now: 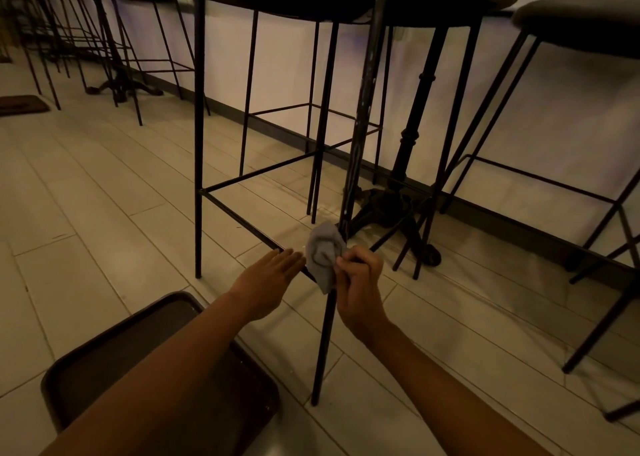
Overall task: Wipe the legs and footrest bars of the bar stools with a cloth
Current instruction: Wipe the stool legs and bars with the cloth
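Wiping at the joint, what can be botched? The cloth [323, 256] is pinched in the right hand's [360, 289] curled fingers against the near stool leg [324, 344], where the footrest bar [242, 222] meets it. — user1

Likely the light stool [198, 143] gets shoved, or the tray [86, 369] is knocked. Meanwhile the left hand [266, 279] is held flat, fingers together, by that bar. Counted: one cloth, one tray, three stools close, more blurred behind. — user2

My small grey crumpled cloth [323, 256] sits bunched against the near right leg [322, 348] of the tall black thin-metal bar stool [294, 3], where the low near footrest bar [242, 220] joins it, gripped in my right hand [360, 289]
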### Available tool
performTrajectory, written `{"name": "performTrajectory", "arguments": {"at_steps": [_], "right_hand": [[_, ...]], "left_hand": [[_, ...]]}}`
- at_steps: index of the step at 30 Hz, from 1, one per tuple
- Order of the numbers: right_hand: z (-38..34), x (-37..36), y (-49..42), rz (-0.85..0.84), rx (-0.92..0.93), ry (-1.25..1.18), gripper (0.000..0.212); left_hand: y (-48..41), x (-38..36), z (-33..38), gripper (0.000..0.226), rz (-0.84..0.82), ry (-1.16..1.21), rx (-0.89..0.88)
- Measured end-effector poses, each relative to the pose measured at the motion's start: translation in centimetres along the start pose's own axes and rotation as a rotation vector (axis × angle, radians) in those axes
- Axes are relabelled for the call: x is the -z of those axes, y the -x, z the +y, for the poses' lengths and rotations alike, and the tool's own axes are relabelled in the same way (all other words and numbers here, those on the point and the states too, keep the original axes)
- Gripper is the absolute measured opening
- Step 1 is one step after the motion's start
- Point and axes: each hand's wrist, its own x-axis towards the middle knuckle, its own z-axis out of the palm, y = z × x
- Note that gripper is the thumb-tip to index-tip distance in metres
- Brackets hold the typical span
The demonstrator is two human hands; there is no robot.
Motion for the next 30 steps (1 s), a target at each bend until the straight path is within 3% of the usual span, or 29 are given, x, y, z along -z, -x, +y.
{"name": "performTrajectory", "arguments": {"at_steps": [3,8,11,19,24,30], "right_hand": [[-0.3,0.4,-3.1,0.09,0.031,-0.035,0.007],[-1.4,0.9,-8.4,0.271,0.011,-0.019,0.011],[-1.8,0.7,-10.5,0.326,-0.023,0.011,0.012],[-2.7,0.4,-15.0,0.287,-0.145,0.148,0.032],[-2.6,-0.1,-16.5,0.122,-0.09,0.206,0.041],[-2.2,0.3,-17.9,0.235,0.016,0.232,0.043]], "left_hand": [[0.1,0.1,0.8,0.066,-0.065,-0.046,0.038],[-0.9,0.9,2.9,0.07,-0.022,0.024,0.134],[-1.7,1.7,4.1,0.068,-0.099,0.07,0.169],[-2.1,1.7,5.5,0.067,-0.089,0.022,0.115],[-2.4,1.4,5.7,0.053,-0.127,-0.046,0.066],[-2.3,1.3,6.0,0.059,-0.131,-0.07,0.053]]}}
